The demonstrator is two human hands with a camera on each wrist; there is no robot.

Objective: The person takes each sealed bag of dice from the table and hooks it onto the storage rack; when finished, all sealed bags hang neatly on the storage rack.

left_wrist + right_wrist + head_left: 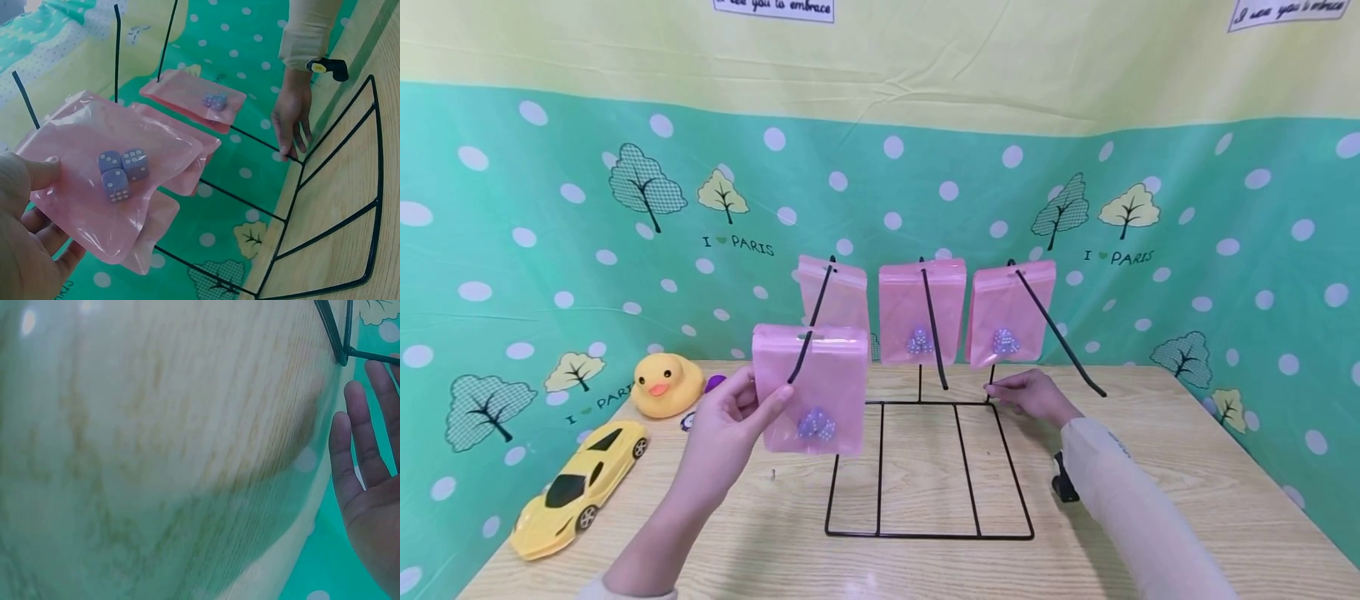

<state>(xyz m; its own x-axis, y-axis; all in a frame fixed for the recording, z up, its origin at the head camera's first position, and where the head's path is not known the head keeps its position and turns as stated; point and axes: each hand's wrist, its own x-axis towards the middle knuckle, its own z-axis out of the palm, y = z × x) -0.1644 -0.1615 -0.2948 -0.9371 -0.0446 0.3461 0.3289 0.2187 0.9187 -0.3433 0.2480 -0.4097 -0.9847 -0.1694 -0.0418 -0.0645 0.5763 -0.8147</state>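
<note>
My left hand (718,437) pinches a pink zip bag (831,387) by its left side, thumb in front and fingers behind. Three purple dice (120,170) show through that bag in the left wrist view. The bag's top hole is around the left prong of a black wire display rack (881,475), with the prong's tip sticking out in front. My right hand (1033,395) pinches the rack's right upright near the base; its other fingers (342,450) are extended in the right wrist view.
Further back on the prongs hang more pink bags: one on the left (838,292), others in the middle (902,304) and right (1000,304). At the table's left are a yellow toy car (580,483), a rubber duck (666,387) and a purple item (715,382). Polka-dot cloth (865,200) stands behind.
</note>
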